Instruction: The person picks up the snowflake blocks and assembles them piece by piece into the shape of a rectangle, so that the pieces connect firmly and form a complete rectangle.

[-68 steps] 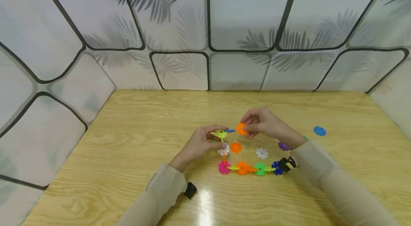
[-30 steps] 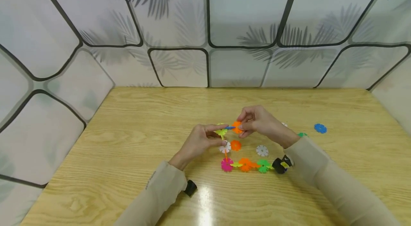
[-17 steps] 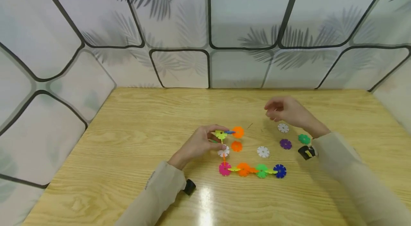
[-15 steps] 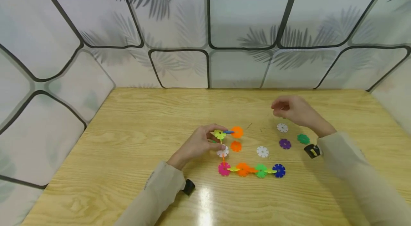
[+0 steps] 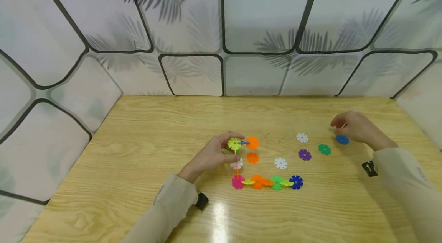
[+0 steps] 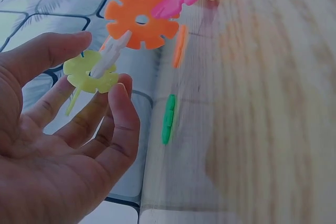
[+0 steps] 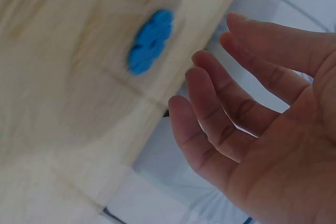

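My left hand point(image 5: 212, 156) pinches a chain of slotted plastic snowflake discs at its raised far end, by a yellow disc point(image 5: 234, 143). In the left wrist view that yellow disc point(image 6: 79, 72) lies between thumb and fingers. From it a thin blue disc, seen edge-on, leads to an orange disc point(image 5: 253, 143). Toward me the chain runs down through a white disc point(image 5: 236, 163) to a pink disc point(image 5: 238, 182), then right to a dark blue disc point(image 5: 296, 182). My right hand point(image 5: 357, 128), holding nothing, hovers with relaxed fingers by a loose blue disc point(image 5: 342, 140).
Loose discs lie on the wooden table point(image 5: 155, 120): orange point(image 5: 253, 158), white point(image 5: 281, 163), another white point(image 5: 302, 138), purple point(image 5: 305, 155) and green point(image 5: 324, 149). One more green disc point(image 6: 168, 119) lies beside my left hand. A patterned backdrop point(image 5: 193, 76) rises behind.
My right hand has let go of the orange disc, which now stays joined to the chain's blue disc. It has then moved right to the loose blue disc. My left hand keeps its hold.
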The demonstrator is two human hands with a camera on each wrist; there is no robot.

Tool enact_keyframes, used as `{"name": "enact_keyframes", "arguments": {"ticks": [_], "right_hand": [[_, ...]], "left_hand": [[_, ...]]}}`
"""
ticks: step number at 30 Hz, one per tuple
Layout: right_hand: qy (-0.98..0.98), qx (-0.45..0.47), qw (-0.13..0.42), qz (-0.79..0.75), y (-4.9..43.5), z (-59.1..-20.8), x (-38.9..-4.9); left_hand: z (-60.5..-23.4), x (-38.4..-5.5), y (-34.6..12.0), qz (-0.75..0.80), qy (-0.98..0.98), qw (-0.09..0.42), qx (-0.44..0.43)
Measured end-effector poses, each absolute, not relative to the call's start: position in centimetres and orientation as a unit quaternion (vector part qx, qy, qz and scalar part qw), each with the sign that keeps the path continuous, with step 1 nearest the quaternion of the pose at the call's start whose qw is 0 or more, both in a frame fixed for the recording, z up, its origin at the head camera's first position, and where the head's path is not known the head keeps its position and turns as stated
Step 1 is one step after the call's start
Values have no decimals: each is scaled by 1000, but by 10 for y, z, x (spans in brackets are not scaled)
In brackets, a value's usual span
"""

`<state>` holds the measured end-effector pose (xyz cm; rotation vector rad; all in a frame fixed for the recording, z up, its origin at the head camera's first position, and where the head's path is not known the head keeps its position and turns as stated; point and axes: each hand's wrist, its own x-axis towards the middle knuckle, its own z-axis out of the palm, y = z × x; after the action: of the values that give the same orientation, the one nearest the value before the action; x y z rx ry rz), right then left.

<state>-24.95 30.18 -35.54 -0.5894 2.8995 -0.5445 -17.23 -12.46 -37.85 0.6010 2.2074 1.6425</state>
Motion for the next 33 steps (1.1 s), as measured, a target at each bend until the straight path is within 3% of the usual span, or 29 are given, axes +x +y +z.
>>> {"name": "enact_keyframes", "arguments": {"ticks": [10, 33], "right_hand": [[965, -177, 91, -169, 320, -361, -246], [966, -162, 78, -183, 329, -375, -242]], "left_hand": [[-377, -173, -125, 571, 776, 163, 213], [-379, -172, -125, 571, 778, 164, 206]]}}
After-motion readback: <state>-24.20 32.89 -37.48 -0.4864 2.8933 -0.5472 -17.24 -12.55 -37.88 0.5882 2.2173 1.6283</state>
